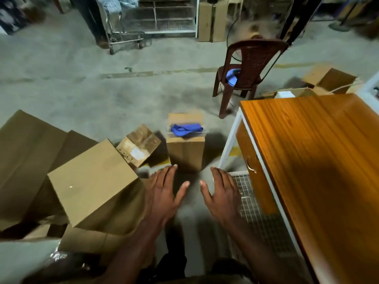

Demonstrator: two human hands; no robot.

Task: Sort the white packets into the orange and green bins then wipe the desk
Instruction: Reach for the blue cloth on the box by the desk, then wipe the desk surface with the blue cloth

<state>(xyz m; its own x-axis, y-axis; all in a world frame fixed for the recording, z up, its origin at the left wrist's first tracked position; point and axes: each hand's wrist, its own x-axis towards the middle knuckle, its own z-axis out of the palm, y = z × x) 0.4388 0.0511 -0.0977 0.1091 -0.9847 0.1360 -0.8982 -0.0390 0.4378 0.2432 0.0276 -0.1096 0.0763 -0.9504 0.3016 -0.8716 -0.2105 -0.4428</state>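
Step in hand: by my judgement, reaching for the blue cloth so the desk can be wiped; neither white packets nor orange and green bins are in view, so where they lie cannot be told.
Doing it well: bring one hand over the cloth toward 12 o'clock, pinch a fold, and lift it clear of the tray so the box under it is not tipped.
Large cardboard boxes: at 9 o'clock, closed or lying on their sides, contents hidden.
Small open box: at 11 o'clock, flaps up, tilted, inside not visible.
Left hand: fingers straight and spread, palm down, holding nothing.
Upright box: at 12 o'clock just beyond the fingertips, carrying a clear tray.
Blue cloth: bunched in that tray.
Right hand: spread and empty, apart from the left.
Tabletop: orange wood at 3 o'clock, nothing on the visible part.
Floor boxes: at 1 o'clock, open, one showing something white.
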